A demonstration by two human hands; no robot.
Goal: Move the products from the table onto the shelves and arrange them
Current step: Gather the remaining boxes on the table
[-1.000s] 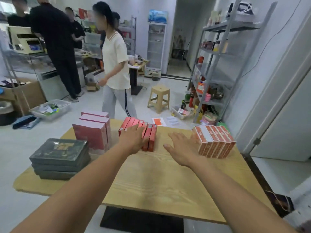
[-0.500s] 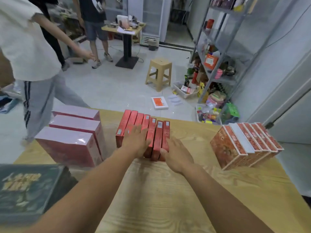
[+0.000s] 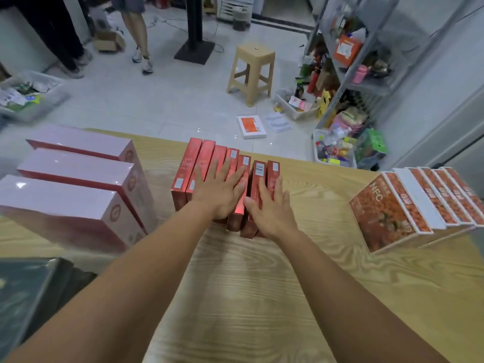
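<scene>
A row of several slim red boxes (image 3: 195, 163) stands on edge at the far middle of the wooden table (image 3: 262, 297). My left hand (image 3: 220, 189) lies flat on the middle boxes with fingers spread. My right hand (image 3: 269, 208) rests with straight fingers on the two rightmost boxes. Three pink-topped boxes (image 3: 70, 169) stand at the left. A leaning row of orange NFC boxes (image 3: 408, 205) is at the right. The grey metal shelves (image 3: 366, 85) stand beyond the table at the right.
Dark green flat boxes (image 3: 28, 292) lie at the table's near left. On the floor beyond are a beige stool (image 3: 252, 72), a white-orange box (image 3: 251, 126), bins of goods (image 3: 332, 150) by the shelf, and people's legs (image 3: 138, 35) at the far left.
My right hand has moved left from open table space onto the rightmost red boxes. My left hand stays on them. The view has tilted down and come closer.
</scene>
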